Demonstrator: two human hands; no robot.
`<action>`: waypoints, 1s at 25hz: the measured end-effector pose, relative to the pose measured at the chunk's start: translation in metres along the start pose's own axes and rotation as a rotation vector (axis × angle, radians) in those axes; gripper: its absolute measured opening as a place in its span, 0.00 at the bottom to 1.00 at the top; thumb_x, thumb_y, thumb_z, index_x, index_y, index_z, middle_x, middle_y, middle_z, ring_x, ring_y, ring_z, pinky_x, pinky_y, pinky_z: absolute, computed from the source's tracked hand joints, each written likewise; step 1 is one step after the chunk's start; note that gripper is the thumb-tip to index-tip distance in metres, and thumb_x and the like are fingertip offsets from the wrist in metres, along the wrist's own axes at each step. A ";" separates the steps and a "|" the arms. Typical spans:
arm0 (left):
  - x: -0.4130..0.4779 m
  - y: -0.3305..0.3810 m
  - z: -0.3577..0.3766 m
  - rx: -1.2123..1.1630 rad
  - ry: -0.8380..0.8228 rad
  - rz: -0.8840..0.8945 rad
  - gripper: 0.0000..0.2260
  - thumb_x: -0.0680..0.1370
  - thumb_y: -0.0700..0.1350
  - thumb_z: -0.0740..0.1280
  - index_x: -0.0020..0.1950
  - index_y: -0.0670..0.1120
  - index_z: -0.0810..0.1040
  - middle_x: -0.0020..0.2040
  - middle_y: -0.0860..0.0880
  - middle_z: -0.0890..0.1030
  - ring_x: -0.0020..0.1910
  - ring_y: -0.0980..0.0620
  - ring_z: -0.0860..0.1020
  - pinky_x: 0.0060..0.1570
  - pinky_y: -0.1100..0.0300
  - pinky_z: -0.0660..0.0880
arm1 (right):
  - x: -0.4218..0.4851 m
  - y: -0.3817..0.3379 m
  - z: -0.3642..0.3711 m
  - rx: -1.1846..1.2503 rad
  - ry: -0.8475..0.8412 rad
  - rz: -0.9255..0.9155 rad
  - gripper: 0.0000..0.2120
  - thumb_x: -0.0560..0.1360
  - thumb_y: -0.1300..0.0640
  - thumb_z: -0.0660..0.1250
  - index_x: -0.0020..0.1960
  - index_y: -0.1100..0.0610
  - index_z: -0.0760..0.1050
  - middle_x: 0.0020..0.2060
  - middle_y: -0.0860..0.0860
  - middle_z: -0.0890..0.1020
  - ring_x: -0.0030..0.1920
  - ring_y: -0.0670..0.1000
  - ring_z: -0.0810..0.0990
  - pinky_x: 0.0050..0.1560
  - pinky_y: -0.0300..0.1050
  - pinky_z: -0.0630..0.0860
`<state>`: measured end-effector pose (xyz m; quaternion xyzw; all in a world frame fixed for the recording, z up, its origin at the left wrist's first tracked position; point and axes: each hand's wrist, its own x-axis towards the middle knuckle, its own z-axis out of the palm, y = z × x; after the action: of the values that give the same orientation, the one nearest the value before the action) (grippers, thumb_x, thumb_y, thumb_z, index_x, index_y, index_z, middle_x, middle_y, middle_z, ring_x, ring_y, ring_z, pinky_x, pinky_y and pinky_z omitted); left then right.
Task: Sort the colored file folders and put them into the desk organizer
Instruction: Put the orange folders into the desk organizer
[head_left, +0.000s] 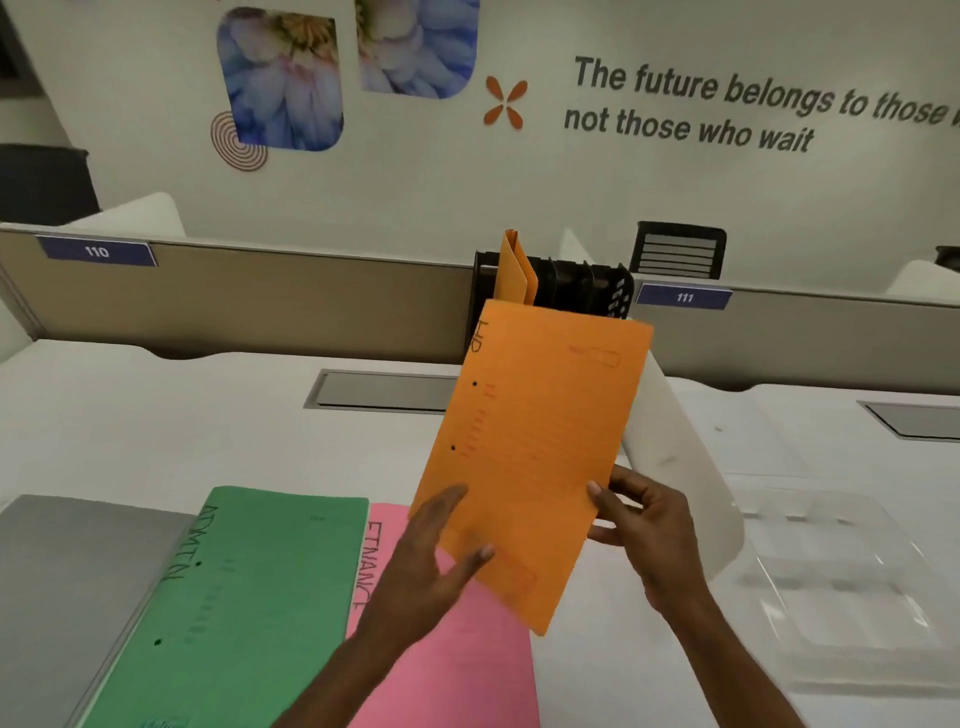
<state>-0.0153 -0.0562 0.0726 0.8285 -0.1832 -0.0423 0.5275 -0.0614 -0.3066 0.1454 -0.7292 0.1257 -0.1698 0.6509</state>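
Pinches orange folder (540, 431) at its edge with right hand (649, 530), aloft before desk organizer (582, 286); steadies with flat, straight-fingered left hand (426, 566). Risks slipping, or snagging on a divider, from tilt.

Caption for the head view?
Right hand grips orange folder, left hand flat against it, facing the organizer; green folder, pink folder lie on desk.

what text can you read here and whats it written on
"The future belongs to those" (cut off), "not those who wait": wall
"110": left partition tag
"111": right partition tag
"ADMIN": green folder
"FINANCE": pink folder
"HR": held orange folder
Printed text on folders: too faint to read
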 end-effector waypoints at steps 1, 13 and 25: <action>0.006 0.011 0.009 0.024 -0.081 0.076 0.36 0.74 0.70 0.66 0.78 0.64 0.59 0.78 0.64 0.61 0.77 0.61 0.61 0.74 0.51 0.67 | 0.005 -0.007 0.012 -0.013 0.080 -0.065 0.11 0.77 0.61 0.71 0.59 0.53 0.82 0.50 0.45 0.87 0.46 0.47 0.88 0.40 0.45 0.85; 0.193 0.036 0.000 0.103 0.015 0.396 0.30 0.83 0.35 0.62 0.81 0.57 0.59 0.80 0.56 0.63 0.76 0.53 0.66 0.72 0.60 0.67 | 0.132 -0.047 0.120 -0.261 0.468 -0.397 0.12 0.78 0.57 0.72 0.61 0.56 0.79 0.52 0.49 0.85 0.52 0.48 0.85 0.52 0.56 0.85; 0.319 -0.028 -0.005 0.026 0.030 0.375 0.27 0.81 0.36 0.65 0.78 0.52 0.66 0.75 0.54 0.71 0.71 0.55 0.71 0.67 0.64 0.69 | 0.256 -0.009 0.174 -0.217 0.446 -0.238 0.11 0.76 0.58 0.73 0.58 0.52 0.78 0.50 0.48 0.85 0.52 0.48 0.84 0.54 0.54 0.83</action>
<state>0.2895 -0.1524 0.0887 0.7870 -0.3271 0.0714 0.5182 0.2436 -0.2511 0.1591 -0.7489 0.1970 -0.3869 0.5007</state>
